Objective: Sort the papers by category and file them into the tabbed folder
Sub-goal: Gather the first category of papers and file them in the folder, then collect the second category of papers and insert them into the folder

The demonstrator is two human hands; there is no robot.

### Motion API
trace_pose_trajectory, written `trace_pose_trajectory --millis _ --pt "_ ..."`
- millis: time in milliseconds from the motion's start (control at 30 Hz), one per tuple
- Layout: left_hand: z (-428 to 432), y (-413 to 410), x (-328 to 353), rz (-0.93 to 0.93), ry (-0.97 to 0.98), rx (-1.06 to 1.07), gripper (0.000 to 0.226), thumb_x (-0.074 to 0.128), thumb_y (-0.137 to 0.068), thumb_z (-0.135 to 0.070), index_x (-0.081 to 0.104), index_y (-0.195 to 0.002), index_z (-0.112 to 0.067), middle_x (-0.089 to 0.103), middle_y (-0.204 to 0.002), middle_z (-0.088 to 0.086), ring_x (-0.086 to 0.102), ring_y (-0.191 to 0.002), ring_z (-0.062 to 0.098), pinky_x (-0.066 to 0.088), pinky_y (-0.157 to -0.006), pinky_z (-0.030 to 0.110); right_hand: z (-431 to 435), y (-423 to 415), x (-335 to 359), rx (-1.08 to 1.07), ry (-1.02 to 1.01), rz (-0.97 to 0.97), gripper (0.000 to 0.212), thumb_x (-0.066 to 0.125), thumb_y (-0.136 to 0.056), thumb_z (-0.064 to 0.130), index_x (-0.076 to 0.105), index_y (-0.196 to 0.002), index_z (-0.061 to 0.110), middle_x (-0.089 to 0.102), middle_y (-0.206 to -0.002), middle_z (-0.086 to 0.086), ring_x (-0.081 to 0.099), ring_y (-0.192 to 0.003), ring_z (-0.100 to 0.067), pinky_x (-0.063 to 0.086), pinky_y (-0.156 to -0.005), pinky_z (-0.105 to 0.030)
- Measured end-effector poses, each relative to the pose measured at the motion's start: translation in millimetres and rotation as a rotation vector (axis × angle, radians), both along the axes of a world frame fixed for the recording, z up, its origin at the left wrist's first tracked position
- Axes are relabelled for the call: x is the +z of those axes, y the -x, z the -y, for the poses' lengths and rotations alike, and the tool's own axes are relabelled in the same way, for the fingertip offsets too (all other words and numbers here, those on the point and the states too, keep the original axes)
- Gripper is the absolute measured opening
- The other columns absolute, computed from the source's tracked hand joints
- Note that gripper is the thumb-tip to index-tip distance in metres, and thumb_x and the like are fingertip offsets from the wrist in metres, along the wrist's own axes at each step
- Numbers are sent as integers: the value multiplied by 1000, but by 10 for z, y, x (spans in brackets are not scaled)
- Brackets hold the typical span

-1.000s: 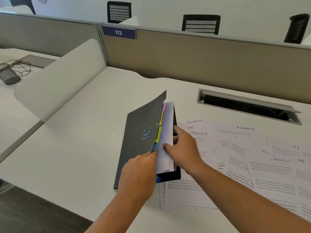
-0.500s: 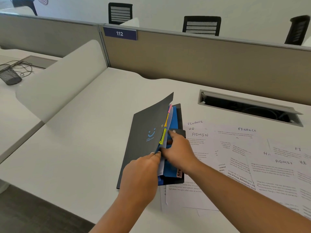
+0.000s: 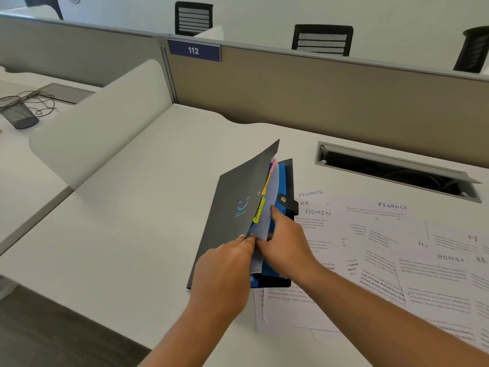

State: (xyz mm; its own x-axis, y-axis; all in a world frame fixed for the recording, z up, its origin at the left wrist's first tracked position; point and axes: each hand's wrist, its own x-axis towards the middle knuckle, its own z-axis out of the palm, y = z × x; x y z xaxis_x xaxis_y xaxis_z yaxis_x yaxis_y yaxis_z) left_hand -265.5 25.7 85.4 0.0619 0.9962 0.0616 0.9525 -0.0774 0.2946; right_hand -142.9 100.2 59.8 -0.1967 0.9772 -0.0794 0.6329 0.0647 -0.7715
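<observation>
A dark grey tabbed folder [image 3: 232,215] lies on the white desk with its front cover raised. Pink, orange and yellow tabs [image 3: 260,207] stick out along its dividers, and blue pockets show behind. My left hand [image 3: 227,263] holds the lifted cover at its edge. My right hand [image 3: 284,242] reaches into the folder, its fingers on a pale sheet [image 3: 267,221] between the dividers. Loose papers [image 3: 383,250] headed FINANCE, HR and ADMIN lie spread to the right of the folder, some under it.
An open cable tray slot [image 3: 391,170] is cut into the desk behind the papers. A beige partition [image 3: 317,88] with a 112 sign closes the back. A white curved divider [image 3: 100,120] stands to the left, with a mesh pen cup [image 3: 17,115] beyond it.
The white sheet that stood out of the folder one second ago has gone down between the dividers. My right hand has pushed further in, and the blue pockets and snap strap now show.
</observation>
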Motion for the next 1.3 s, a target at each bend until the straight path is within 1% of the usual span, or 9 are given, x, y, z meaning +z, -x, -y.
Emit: trace_pose_trajectory --millis 367,567,667,767,900,1000,1167,1233,1300 --pt "-28 -28 30 -45 -7 -18 38 48 -98 -33 47 -136 -30 63 -121 -12 61 -100 13 40 -75 17 -185 16 -46 85 87 92 42 59 -92 19 50 -133 20 67 -115 -4 60 -93 -17 44 -74 -19" --pt "-122 22 -111 -136 110 11 45 51 -96 -38 40 -139 -30 57 -130 -12 58 -110 12 44 -83 20 -132 -8 -50 82 84 63 46 62 -92 22 51 -136 15 55 -139 -3 52 -128 -21 46 -102 -30" --pt "-177 58 -125 -200 151 7 53 55 -95 -34 34 -143 -26 55 -134 -9 60 -111 14 48 -87 24 -64 -75 -17 70 -17 59 46 64 -92 20 53 -137 17 51 -144 2 46 -132 -12 34 -101 -17" --pt "-262 83 -184 -224 182 15 57 59 -93 -26 33 -143 -25 38 -153 -5 64 -108 21 53 -81 31 34 -222 -35 63 -60 8 39 66 -89 21 60 -128 22 53 -138 8 47 -124 -3 45 -104 -26" --pt "-352 124 -342 -295 314 12 63 59 -91 -11 33 -146 -29 13 -162 0 67 -96 26 54 -68 33 153 -514 -143 58 -48 24 30 67 -89 23 63 -118 29 54 -132 17 50 -121 0 45 -88 -10" --pt "-363 148 -421 -320 364 2 60 57 -90 -6 38 -142 -28 10 -163 2 66 -89 24 49 -60 30 215 -776 -291 16 -13 70 27 69 -89 25 63 -114 33 54 -134 17 52 -122 -3 48 -96 -21" --pt "-329 181 -731 -310 264 36 94 56 -93 -22 -19 -147 -43 10 -163 4 59 -71 20 47 -53 28 318 -1126 -539 -42 37 201 26 66 -91 29 61 -115 32 52 -141 12 48 -131 -10 40 -111 -34" --pt "-310 197 -860 -253 164 108 95 48 -93 -53 -30 -144 -38 20 -160 6 63 -95 23 51 -64 32 368 -1245 -624 -54 53 255 27 65 -92 31 60 -119 30 48 -144 11 44 -135 -11 32 -112 -27" --pt "-320 267 -1037 -230 123 130 93 32 -89 -72 -20 -151 -26 19 -161 4 37 -138 28 43 -101 41 422 -1359 -712 -66 62 308 33 63 -93 34 59 -125 29 44 -149 11 39 -138 -11 27 -112 -26"
